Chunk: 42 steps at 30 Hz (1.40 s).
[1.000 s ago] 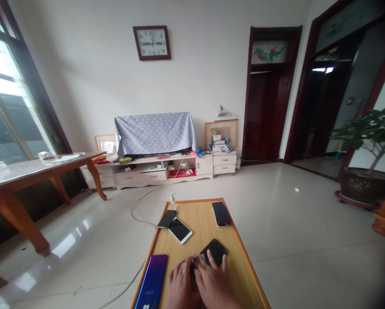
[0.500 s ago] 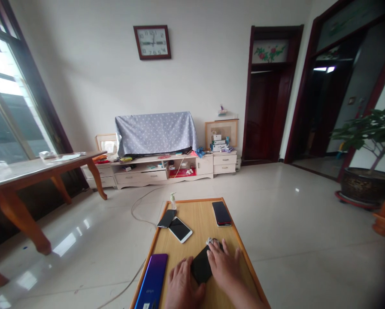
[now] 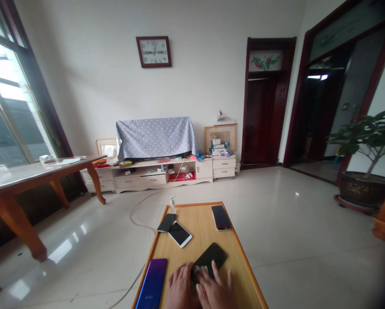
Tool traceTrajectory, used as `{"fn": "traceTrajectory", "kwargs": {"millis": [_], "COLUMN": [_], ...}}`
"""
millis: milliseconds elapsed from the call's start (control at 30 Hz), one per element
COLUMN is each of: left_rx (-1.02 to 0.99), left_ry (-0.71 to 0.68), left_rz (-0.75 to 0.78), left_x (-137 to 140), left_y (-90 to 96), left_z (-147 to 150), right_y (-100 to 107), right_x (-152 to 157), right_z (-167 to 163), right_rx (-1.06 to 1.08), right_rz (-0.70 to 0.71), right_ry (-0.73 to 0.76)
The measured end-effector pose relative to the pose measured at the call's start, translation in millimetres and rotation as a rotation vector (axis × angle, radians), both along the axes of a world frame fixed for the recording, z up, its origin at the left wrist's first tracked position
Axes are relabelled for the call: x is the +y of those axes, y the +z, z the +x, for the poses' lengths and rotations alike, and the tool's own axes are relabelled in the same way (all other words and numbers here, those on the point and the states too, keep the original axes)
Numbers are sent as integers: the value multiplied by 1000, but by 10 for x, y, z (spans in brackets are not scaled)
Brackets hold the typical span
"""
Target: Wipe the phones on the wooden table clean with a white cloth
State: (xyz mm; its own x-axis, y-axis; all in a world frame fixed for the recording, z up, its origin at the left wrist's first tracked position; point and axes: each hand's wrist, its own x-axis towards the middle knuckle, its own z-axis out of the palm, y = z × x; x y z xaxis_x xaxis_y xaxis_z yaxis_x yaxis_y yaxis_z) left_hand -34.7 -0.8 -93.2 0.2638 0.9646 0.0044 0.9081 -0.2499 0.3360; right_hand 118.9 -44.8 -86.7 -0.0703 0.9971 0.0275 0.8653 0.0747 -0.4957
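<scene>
A black phone [image 3: 215, 254] lies slanted on the small wooden table, screen side dark and glossy. My left hand [image 3: 180, 286] grips its near left edge, fingers bent and close together. Under the fingertips of my right hand [image 3: 216, 289] is a crumpled white wipe [image 3: 202, 269], pressed flat against the lower part of the phone. The right fingers are somewhat spread, and the thumb is hidden or unclear. Beside my left hand lies a blue-purple phone [image 3: 153, 281], back side up.
On the wooden table [image 3: 195, 209] are a white phone [image 3: 180, 234], a dark phone [image 3: 166, 222] touching it, stacked phones [image 3: 221, 217] at the far right, and a pump bottle [image 3: 173, 205]. A cable [image 3: 131, 283] runs along the floor at left.
My right hand has drawn the white wipe from the phone's far end down toward its near end, uncovering the far part. My left hand stays at the phone's edge. The view has tilted up slightly.
</scene>
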Motion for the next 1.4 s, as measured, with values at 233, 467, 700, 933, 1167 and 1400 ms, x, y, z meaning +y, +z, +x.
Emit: {"fn": "traceTrajectory", "kwargs": {"millis": [233,467,700,933,1167,1400], "left_rx": [-64,-79,-63,-56,22,2], "left_ry": [-7,0,14,19,-17,-35], "left_rz": [60,59,61,47,-49,-3], "left_x": [-3,16,-3,-31,-16,11], "left_y": [-7,-39,-10,35,58,5], "left_z": [19,1,24,27,-22,-42], "right_y": [-27,-93,-78,22,126,63], "right_x": [138,485,456,90,-53,97], "right_z": [224,500,428,56,-152,-207], "right_rx": [-120,-213,-212,-87,15,25], "right_rz": [82,58,70,56,-3,39], "right_ry": [-147,-252,-275,-90,35,47]}}
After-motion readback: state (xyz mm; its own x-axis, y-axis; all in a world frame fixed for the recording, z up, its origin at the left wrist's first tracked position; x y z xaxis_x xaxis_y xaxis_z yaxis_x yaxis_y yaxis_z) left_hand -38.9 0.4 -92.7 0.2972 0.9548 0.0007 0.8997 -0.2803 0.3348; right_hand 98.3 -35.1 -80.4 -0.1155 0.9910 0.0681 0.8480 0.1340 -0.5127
